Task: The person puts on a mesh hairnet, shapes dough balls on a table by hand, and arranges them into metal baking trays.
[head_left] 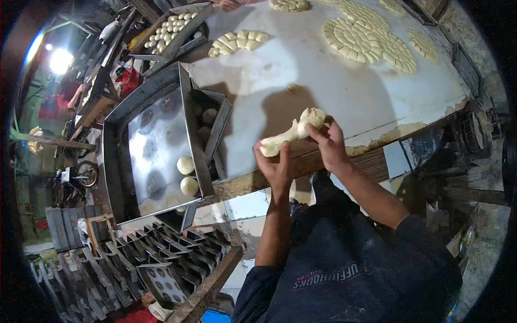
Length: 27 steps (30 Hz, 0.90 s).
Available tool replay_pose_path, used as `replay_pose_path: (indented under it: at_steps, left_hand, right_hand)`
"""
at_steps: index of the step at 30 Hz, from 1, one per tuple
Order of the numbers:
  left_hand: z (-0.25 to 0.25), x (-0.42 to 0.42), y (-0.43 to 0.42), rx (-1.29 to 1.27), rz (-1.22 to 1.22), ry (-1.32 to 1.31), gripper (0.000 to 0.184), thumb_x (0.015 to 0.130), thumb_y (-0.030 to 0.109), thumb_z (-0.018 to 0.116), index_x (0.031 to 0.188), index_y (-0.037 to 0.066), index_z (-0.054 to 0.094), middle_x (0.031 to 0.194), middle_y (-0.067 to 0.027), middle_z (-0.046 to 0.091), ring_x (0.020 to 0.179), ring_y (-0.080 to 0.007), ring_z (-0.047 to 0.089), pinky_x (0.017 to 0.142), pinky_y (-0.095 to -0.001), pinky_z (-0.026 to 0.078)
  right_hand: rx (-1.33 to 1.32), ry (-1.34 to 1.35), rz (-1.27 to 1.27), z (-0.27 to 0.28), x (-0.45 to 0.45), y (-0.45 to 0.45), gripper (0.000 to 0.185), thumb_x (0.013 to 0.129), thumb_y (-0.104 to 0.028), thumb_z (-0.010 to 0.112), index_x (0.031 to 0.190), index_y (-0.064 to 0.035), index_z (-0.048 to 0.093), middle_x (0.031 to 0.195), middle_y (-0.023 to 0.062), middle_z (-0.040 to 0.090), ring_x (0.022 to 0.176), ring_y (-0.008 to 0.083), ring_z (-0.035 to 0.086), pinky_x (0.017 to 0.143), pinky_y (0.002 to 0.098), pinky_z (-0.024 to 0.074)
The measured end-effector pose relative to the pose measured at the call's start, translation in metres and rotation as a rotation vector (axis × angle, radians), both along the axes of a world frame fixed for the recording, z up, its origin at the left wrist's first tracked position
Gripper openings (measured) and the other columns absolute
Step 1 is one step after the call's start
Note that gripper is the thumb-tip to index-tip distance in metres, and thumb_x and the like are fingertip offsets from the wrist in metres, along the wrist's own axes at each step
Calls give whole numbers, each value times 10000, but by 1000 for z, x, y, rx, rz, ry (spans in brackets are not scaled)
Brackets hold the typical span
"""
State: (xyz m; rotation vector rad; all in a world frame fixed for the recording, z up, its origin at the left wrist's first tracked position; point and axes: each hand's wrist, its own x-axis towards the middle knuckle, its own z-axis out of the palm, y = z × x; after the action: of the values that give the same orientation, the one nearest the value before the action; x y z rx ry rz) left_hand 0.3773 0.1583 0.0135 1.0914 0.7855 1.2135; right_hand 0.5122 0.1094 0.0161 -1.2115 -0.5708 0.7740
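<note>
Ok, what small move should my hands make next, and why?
Probably pinch the stretched dough apart at its narrow middle: the left hand holds one end, the right hand the thicker other end, and the nearby tray shows just two dough balls, leaving room for more.

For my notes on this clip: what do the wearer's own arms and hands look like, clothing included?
The left hand and right hand are bare, with no gloves or watch visible. The forearms are uncovered up to dark sleeves ending near the elbows. The sleeves belong to a dark top with pale lettering.
</note>
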Motion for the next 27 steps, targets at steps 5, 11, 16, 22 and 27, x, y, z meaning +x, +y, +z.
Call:
replay_pose_path:
  at_steps: [5,11,16,22,27]
  left_hand:
    - [-42,9,20,-252,291,-113,439,919,116,590,1268,50,331,1128,-91,471,905,-162,514,774,-283,470]
    - [-222,-56,62,566,-90,674,289,909,301,604,1076,66,623,977,-150,638,1003,-362,559,965,-512,422]
    - [-38,59,131,725,126,1222,351,830,395,705,976,80,653,975,-141,632,996,-408,561,884,-525,438]
    - [-69,90,42,840,-130,1313,336,833,284,705,1064,48,642,1032,-185,632,991,-390,584,949,-474,448]
    - [-106,15,63,974,-462,1504,324,881,239,633,1114,14,639,1049,-205,634,983,-403,586,939,-485,453]
  right_hand:
    - [4,255,-473,10,65,-14,400,878,-154,664,1237,-68,508,1111,84,582,957,174,564,723,316,466]
    - [-268,-849,-223,-121,200,-61,266,959,-264,516,851,-32,443,806,67,440,783,181,456,695,354,393]
    - [-225,-1344,86,-61,243,18,201,813,-199,595,829,-32,484,939,171,479,904,379,470,830,504,380]
    - [57,-1470,182,-71,173,18,134,738,-126,610,761,-12,544,773,183,537,786,386,525,781,505,434]
    - [-115,-1391,550,-122,269,-9,138,749,-108,587,809,8,544,857,202,541,913,406,519,906,547,410]
